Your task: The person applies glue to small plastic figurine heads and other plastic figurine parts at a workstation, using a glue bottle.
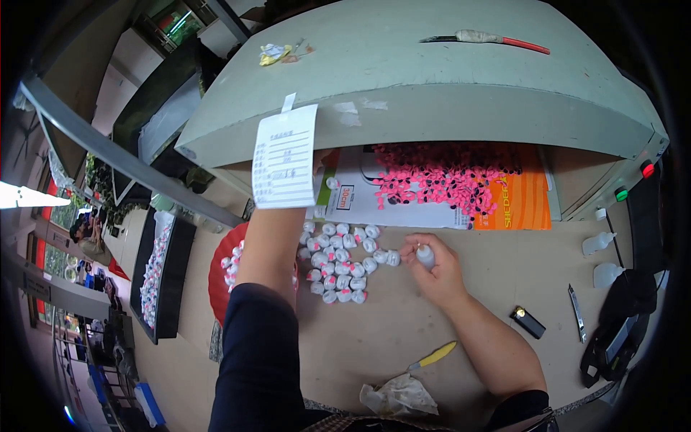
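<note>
Right hand (pixel 434 270) grips small white bottle (pixel 425 256); left hand hidden behind paper sheet (pixel 285 156).

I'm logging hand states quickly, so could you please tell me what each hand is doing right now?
Left hand: hidden behind the paper sheet; cannot tell.
Right hand: closed on a small white bottle.

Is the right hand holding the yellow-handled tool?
No, the right hand holds a small white bottle, while the yellow-handled tool lies apart on the table.
</note>
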The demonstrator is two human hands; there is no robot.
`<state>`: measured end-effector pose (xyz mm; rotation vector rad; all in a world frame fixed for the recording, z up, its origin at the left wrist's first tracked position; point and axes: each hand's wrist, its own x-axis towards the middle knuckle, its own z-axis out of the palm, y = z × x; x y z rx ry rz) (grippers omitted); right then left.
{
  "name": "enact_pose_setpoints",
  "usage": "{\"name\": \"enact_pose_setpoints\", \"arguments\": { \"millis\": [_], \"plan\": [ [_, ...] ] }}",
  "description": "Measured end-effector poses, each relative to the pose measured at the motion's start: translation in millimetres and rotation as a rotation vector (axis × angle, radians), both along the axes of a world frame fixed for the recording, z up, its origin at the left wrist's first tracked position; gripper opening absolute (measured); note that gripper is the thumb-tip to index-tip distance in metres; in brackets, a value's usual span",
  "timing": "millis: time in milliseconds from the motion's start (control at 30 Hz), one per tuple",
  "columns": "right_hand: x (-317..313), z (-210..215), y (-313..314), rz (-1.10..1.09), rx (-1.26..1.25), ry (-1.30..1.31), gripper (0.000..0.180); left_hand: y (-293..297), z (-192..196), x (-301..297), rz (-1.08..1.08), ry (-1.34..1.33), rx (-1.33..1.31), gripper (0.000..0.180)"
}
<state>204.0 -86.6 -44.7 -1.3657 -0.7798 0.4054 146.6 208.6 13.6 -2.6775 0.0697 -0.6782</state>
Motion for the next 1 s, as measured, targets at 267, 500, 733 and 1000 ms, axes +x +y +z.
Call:
{"name": "enact_pose_setpoints", "arguments": {
  "millis": [267,500,733,1000],
  "plan": [
    [3,7,-2,0.016,-0.023,-0.052,0.025,-6,-41,-34,-0.075,0.064,-0.084,0.027],
    [-1,2,2,0.058,-0.047,0.009,0.020,23,-4,15,-0.036,0.133,-0.086,0.027],
    [-2,-3,7,0.016,-0.010,-0.006,0.027,-16,10,-19,0.117,0.304,-0.241,0.029],
    [-1,-5,5,0.024,-0.024,0.019,0.020,-100,57,-65,0.269,0.874,-0.508,0.035]
  ]
}}
